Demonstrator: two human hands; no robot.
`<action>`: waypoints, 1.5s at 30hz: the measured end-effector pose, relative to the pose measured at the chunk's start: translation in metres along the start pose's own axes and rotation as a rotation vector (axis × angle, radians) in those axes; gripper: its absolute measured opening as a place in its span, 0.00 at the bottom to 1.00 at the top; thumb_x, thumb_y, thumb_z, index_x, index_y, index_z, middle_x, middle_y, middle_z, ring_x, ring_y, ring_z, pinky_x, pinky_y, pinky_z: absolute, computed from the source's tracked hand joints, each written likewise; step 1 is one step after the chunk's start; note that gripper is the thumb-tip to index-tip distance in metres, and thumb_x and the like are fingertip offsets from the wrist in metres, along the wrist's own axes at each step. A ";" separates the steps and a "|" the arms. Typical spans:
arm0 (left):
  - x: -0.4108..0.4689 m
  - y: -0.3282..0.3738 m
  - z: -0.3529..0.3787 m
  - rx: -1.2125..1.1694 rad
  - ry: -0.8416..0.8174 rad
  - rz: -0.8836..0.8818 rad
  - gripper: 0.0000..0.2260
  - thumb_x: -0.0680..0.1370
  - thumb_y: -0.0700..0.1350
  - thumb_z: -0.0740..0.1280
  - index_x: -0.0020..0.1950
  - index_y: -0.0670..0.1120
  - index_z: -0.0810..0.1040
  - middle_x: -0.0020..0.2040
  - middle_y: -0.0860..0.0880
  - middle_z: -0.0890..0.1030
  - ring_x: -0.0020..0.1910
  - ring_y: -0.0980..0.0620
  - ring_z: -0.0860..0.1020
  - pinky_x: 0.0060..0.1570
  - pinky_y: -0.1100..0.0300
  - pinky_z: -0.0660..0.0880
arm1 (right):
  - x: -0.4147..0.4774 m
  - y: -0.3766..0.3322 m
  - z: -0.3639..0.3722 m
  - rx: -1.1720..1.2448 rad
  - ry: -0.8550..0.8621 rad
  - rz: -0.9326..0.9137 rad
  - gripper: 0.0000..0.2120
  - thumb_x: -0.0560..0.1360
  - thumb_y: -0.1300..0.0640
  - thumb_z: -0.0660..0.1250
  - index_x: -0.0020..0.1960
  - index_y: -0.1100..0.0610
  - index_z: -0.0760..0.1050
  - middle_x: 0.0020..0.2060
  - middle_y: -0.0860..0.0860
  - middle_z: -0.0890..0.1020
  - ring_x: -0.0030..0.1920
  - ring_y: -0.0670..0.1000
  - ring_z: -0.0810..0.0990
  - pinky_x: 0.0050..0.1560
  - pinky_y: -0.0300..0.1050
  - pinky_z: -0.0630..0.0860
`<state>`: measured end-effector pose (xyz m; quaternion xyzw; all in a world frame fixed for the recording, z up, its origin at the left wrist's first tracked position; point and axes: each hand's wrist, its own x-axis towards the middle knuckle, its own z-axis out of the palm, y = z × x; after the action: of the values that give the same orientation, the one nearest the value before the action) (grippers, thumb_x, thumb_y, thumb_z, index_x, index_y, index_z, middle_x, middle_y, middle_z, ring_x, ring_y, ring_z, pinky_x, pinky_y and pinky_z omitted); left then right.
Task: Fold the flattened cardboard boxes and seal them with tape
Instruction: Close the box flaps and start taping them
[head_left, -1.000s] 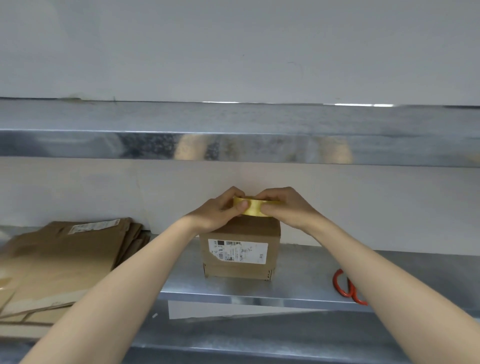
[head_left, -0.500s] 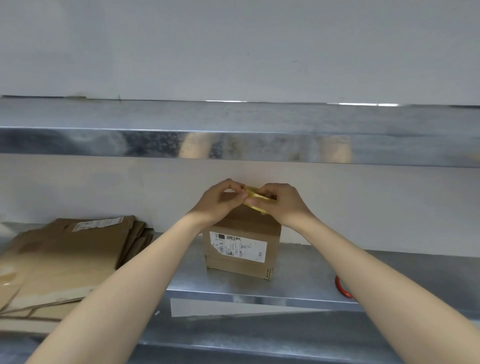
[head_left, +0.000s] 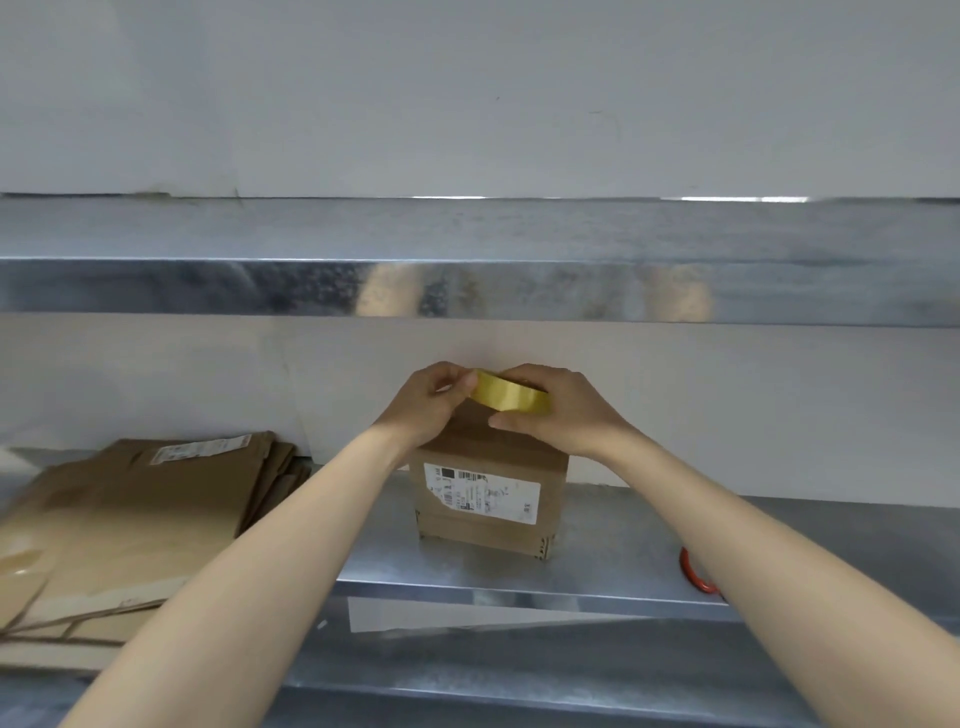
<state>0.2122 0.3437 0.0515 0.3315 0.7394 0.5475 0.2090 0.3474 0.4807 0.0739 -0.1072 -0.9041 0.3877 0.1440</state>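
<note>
Left hand (head_left: 427, 410) and right hand (head_left: 569, 418) gripping one tape roll (head_left: 511, 398) over one box (head_left: 491, 525), one flattened stack (head_left: 130, 512)

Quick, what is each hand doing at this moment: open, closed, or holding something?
Left hand: pinches the left edge of the yellow tape roll.
Right hand: grips the same roll, above the cardboard box.

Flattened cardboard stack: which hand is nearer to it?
Left. The left hand pinches the tape roll over the folded box, to the right of the cardboard stack; the right hand grips the roll's other side, farther away.
</note>
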 end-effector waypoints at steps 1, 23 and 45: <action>0.001 0.000 0.000 0.027 0.011 0.000 0.06 0.81 0.51 0.63 0.49 0.51 0.77 0.54 0.49 0.81 0.58 0.46 0.78 0.65 0.45 0.72 | -0.001 0.000 0.000 0.003 -0.001 -0.013 0.20 0.71 0.47 0.74 0.62 0.44 0.77 0.50 0.36 0.79 0.51 0.38 0.76 0.48 0.29 0.69; 0.005 -0.009 -0.005 -0.109 0.105 -0.132 0.06 0.84 0.45 0.56 0.47 0.46 0.66 0.54 0.41 0.79 0.47 0.42 0.84 0.57 0.47 0.77 | 0.003 0.008 -0.007 0.117 0.085 0.018 0.14 0.69 0.42 0.74 0.47 0.51 0.80 0.42 0.44 0.84 0.44 0.41 0.81 0.46 0.38 0.76; 0.003 -0.017 -0.030 0.486 0.120 -0.135 0.07 0.81 0.48 0.62 0.51 0.45 0.75 0.48 0.50 0.76 0.48 0.51 0.72 0.45 0.63 0.66 | 0.035 -0.018 0.003 -0.187 0.019 -0.064 0.24 0.76 0.32 0.56 0.46 0.52 0.74 0.35 0.49 0.79 0.39 0.49 0.79 0.44 0.48 0.73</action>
<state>0.1850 0.3226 0.0446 0.2889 0.8807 0.3573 0.1148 0.3118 0.4773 0.0920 -0.0951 -0.9380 0.2956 0.1541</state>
